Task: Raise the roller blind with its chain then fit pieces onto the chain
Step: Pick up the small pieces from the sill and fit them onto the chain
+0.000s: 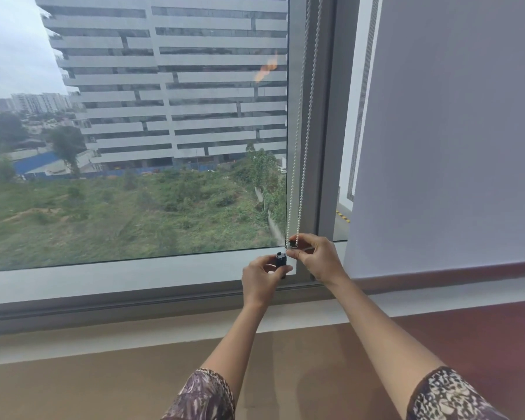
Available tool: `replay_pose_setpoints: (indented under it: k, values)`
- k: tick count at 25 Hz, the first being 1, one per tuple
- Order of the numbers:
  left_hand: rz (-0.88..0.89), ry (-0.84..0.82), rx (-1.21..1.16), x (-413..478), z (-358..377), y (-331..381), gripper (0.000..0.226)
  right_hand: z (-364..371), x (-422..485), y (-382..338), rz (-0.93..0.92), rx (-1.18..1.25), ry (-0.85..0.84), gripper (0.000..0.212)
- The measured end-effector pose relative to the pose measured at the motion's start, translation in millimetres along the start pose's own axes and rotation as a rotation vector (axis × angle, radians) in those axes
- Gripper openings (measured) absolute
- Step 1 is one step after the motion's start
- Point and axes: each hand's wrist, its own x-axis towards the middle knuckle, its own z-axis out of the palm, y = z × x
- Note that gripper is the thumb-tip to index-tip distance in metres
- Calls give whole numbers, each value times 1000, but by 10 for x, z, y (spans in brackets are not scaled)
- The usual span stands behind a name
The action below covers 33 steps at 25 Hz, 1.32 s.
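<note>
Chain (301, 140) held low against the window frame (326, 116).
Right hand (315, 256) pinches a small piece (292, 244) at its loop; left hand (261, 278) grips a black cylinder (281, 260) just below, above the sill (103, 277).

— Where's the chain (304, 122)?
— White beaded loop, two strands hanging down the window frame; its bottom end sits low by the sill.
— And the pieces?
— A black cylinder (281, 259), upright, just below and left of the loop's end. A smaller dark piece (292, 244) sits right at the loop's bottom, touching the beads.
</note>
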Motion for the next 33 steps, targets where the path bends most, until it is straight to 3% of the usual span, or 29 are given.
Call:
replay_pose_setpoints:
  k: [9, 15, 26, 33]
  values:
    - [84, 75, 125, 21, 33, 124, 20, -1, -46, -65, -16, -1, -7, 19]
    - [85, 28, 35, -27, 54, 140, 17, 6, -81, -101, -31, -31, 7, 20]
    - [106, 84, -95, -89, 206, 202, 9, 26, -79, -59, -55, -172, 83, 20]
    - [79, 14, -113, 2, 240, 189, 7, -50, -15, -45, -4, -143, 13, 21]
